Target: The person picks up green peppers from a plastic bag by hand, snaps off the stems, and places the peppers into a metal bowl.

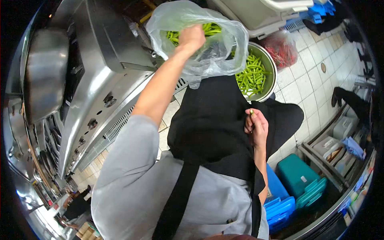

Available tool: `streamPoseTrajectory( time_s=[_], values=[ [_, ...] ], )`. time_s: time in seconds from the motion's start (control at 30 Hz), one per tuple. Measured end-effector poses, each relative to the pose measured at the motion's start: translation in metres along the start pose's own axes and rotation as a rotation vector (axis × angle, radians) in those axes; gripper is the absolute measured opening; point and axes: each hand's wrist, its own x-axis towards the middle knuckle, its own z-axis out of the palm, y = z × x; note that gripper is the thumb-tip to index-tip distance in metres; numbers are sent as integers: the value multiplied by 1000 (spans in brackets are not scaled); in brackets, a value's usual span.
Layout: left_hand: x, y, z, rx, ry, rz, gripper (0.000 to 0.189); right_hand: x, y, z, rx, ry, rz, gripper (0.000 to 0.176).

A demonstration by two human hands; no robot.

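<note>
My left hand [191,38] reaches into a translucent plastic bag [216,70] that hangs open in front of my lap. Green chili peppers [212,29] lie inside the bag around this hand, whose fingertips are hidden. Beside my knee, my right hand [258,125] is closed in a pinch around a small green chili pepper [251,112], with only its pale end showing. Between the bag and my right leg stands a round metal bowl [273,66] holding many more green chili peppers [253,76]. The bag partly covers the bowl.
A steel cooking range [96,80] runs along the left, with a large pot [47,74]. A bag of red peppers [281,49] sits on the tiled floor [302,64] near a grey bin [256,16]. Teal [296,172] and blue tubs [276,192] stand lower right.
</note>
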Motion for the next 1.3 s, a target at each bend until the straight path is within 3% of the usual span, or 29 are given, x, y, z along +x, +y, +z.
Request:
streamPoseTrajectory(
  time_s=[0.03,0.07,0.13,0.27,0.33,0.4,0.47,0.5,0.57,0.6,0.7,0.8,0.87,0.93,1.13,1.27,1.3],
  values=[
    [5,-4,11,58,-33,34,38,-1,0,2,-59,25,19,23],
    [-1,-4,18,79,81,128,37,-2,0,4,-118,51,38,24],
    [-7,-7,17,111,15,197,35,-5,4,3,-137,40,42,22],
    [-28,-7,3,5,34,214,30,-7,0,5,-157,110,15,17],
    [-48,-7,-15,-322,229,40,23,-5,0,6,-164,78,35,17],
    [-66,-11,-30,-340,221,-41,21,-2,-2,10,-199,88,38,17],
    [-83,-21,-28,-935,486,-6,24,1,-1,10,-232,97,42,16],
    [-95,-19,-36,-932,485,-1,24,2,1,7,-194,69,41,16],
    [-127,-6,-59,-1382,464,-90,29,2,0,7,-154,29,36,19],
    [-144,5,-69,-1383,450,-85,29,1,0,7,-147,40,33,19],
    [-188,42,-90,-1499,315,-56,31,-2,-5,14,-154,41,31,23],
    [-212,75,-90,-1561,-316,-8,29,-1,-5,12,-158,-19,29,26],
    [-215,92,-64,-1536,-570,-4,28,-1,-4,9,-141,-58,29,27],
    [-215,107,-42,-1332,-564,99,28,-3,-3,8,-144,-69,26,28],
    [-223,134,-21,-1363,-460,197,21,-12,-5,6,-250,-93,-39,24],
    [-223,135,-21,-1399,-475,159,25,-11,4,0,-286,-107,-135,20],
    [-219,132,-20,-1411,-590,62,26,-14,3,1,-365,-78,-152,20]
  ],
)
